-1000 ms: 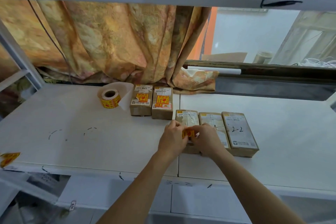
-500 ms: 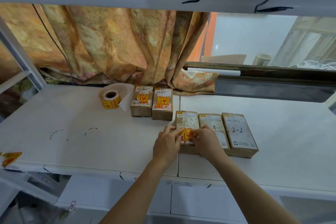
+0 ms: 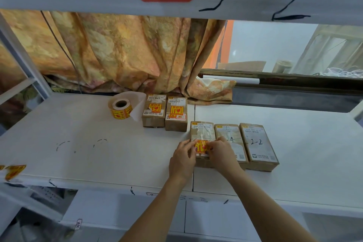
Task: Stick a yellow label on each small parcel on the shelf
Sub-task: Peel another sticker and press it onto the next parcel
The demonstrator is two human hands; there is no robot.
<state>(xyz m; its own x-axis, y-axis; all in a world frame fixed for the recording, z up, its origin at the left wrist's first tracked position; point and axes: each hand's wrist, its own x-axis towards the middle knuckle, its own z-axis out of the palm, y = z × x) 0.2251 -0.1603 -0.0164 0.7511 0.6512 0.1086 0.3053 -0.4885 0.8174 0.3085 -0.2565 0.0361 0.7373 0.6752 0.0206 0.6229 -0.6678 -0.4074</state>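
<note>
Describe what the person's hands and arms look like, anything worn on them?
Both the left hand and the right hand are bare, with no gloves, rings, watch or bracelets visible. Both forearms are uncovered to the bottom edge of the picture; no sleeve shows.

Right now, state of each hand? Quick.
Left hand: not holding anything, fingers flat, pressing the yellow label onto the parcel.
Right hand: also grasping nothing, fingertips pressing the label's right edge.
</note>
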